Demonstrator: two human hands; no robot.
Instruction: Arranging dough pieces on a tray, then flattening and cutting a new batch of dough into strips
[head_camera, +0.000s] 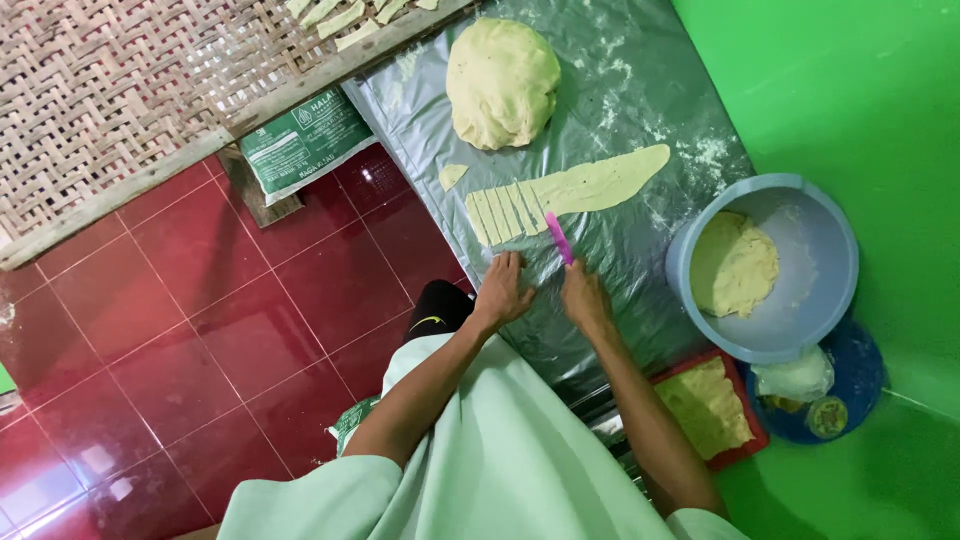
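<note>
Two hands work a flat, pale-yellow rolled dough strip (570, 192) on a grey plastic sheet (620, 70): right hand (585, 298) closed around a pink plastic knife (558, 238), left hand (502, 290) spread open, just beside the cut slices.

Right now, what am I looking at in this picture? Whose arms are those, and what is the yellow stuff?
There is no machine here. A person wears a camera on the head, so this one picture looks straight down at their own two arms.

The left hand lies flat on a grey plastic sheet spread over the red tiled floor. The right hand holds a small pink knife.

The yellow stuff is dough. A long flat strip of pale yellow dough lies on the sheet, and its left end is cut into narrow pieces. Above it sits a big round lump of dough.

To the right, a round light-blue plastic bowl holds more dough, and so does a red tray. A woven bamboo mat lies at the top left.
</note>
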